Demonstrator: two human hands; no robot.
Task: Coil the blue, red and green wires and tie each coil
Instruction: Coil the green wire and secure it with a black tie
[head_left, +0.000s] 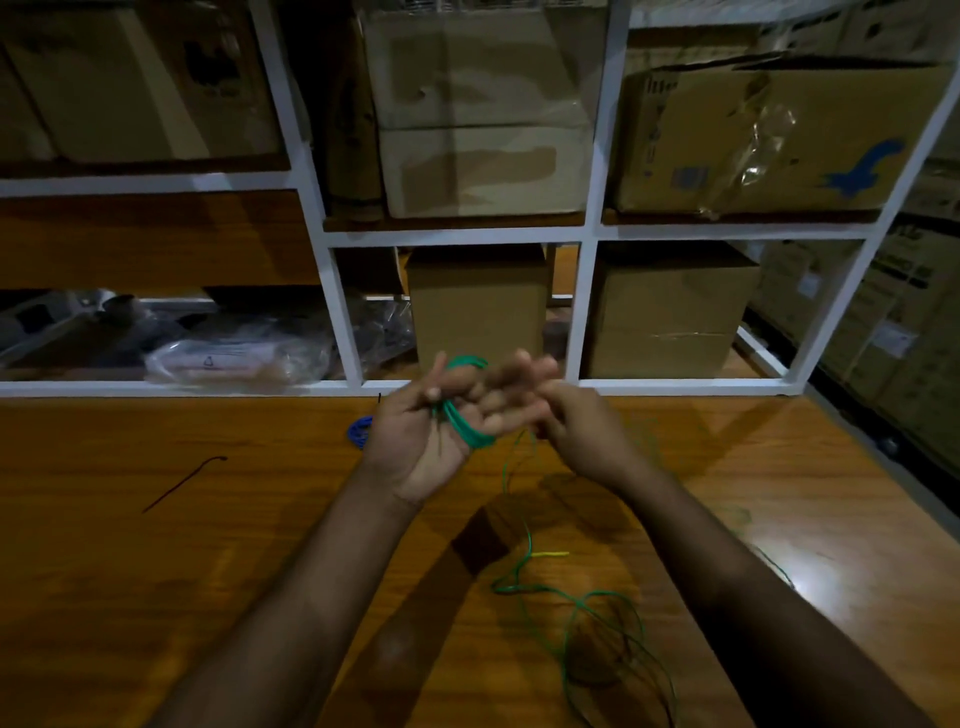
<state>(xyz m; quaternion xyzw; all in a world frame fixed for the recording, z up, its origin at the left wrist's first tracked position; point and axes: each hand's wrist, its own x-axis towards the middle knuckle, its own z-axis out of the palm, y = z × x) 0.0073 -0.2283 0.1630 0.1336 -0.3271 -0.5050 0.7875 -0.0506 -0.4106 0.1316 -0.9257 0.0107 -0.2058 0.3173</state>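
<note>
Shelving (587, 234) with white frames and cardboard boxes (769, 140) fills the back of the view, and below it spreads the brown wooden table (156, 571) where the work goes on. Across the table's near right part lies the loose length of the green wire (582, 613), sprawled in slack loops and rising in a thin strand to the hands. The left hand (436, 431) is held palm-up above the table with its fingers curled round a small green coil (465, 415), several turns already bundled together. The right hand (571, 426) sits just beside it, fingers drawn together as if pinching the strand, though blur keeps that grip from being certain. Behind the left hand, a blue coil (359, 430) rests on the table, partly hidden; no red wire can be made out. A dark tie (182, 483) lies well apart to the left. The step in hand looks to be winding the green wire, probably far from finished given the slack left. The next move calls for feeding another turn onto the coil without letting the held loops spring loose.
</note>
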